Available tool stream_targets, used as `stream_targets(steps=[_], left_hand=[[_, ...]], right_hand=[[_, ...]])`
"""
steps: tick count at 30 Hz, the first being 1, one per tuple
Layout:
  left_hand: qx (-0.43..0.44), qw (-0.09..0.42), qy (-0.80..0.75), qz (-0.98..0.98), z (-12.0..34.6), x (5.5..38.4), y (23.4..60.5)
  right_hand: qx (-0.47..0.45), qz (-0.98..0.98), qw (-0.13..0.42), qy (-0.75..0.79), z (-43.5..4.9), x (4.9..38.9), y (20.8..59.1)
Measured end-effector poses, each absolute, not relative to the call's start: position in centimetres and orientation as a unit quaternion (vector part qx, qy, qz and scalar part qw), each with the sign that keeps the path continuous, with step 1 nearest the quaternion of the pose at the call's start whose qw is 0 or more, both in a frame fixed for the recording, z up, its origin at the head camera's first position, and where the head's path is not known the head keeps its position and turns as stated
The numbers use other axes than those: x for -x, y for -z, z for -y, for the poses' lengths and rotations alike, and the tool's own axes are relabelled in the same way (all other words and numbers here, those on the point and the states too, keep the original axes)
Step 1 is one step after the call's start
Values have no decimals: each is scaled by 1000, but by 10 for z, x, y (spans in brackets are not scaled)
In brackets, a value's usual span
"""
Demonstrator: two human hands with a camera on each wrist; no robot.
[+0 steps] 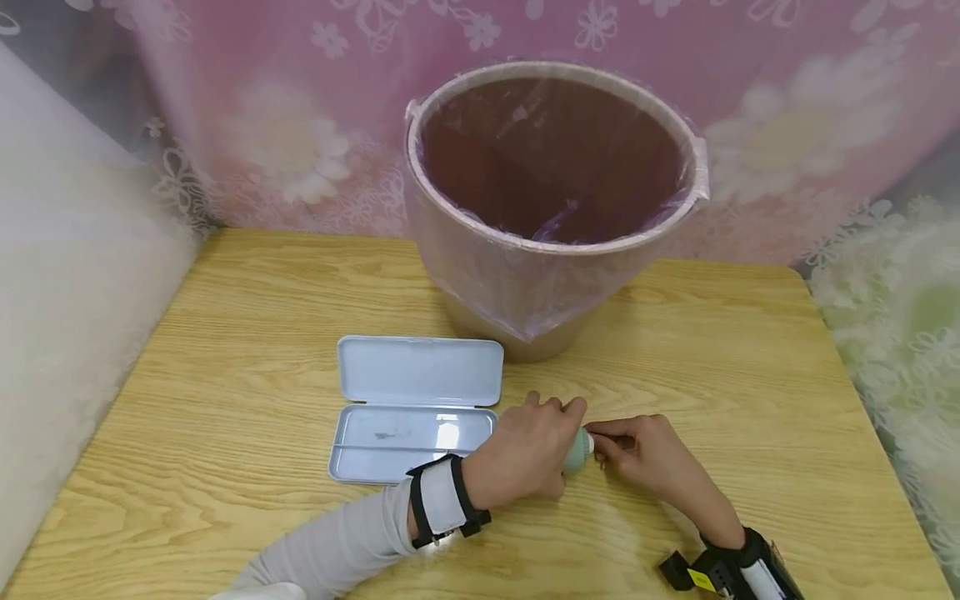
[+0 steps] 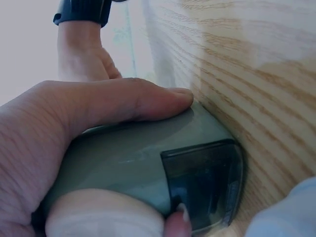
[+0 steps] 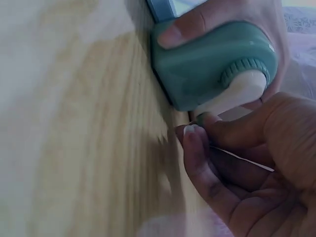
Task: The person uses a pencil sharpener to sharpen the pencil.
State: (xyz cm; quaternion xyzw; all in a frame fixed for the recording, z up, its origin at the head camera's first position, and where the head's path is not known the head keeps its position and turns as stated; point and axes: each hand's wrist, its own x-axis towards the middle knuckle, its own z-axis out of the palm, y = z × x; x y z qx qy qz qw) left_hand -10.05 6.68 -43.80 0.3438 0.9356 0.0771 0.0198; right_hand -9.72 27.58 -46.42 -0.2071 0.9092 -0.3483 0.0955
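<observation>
My left hand (image 1: 525,450) grips a green crank pencil sharpener (image 1: 576,452) lying low at the tabletop. In the left wrist view, the thumb lies along the sharpener's body (image 2: 118,158), beside its dark see-through shavings drawer (image 2: 202,185). A white crank (image 3: 239,91) sticks out of the sharpener's end, with a ribbed green collar round its base. Thumb and fingers of my right hand (image 1: 660,458) pinch the crank's far end, where a bit of dark green knob shows. Most of that knob is hidden by the fingers. No pencil can be made out in the sharpener.
An open light-blue pencil case (image 1: 420,371) lies left of the sharpener, its tray partly behind my left wrist. Behind stands a large brown bucket (image 1: 487,300) lined with a clear bag. Floral curtains (image 1: 292,150) surround the wooden table (image 1: 225,375).
</observation>
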Motion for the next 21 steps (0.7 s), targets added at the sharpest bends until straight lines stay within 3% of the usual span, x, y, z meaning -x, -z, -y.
stream_targets(steps=[13,21], left_hand=[[-298,-22,-24,-954,-70,96,440],[-309,1,-29,-950,-71,97,438]], right_hand=[[248,-876,143,388,-278,74,459],[300,-860,113,397,-282,62,435]])
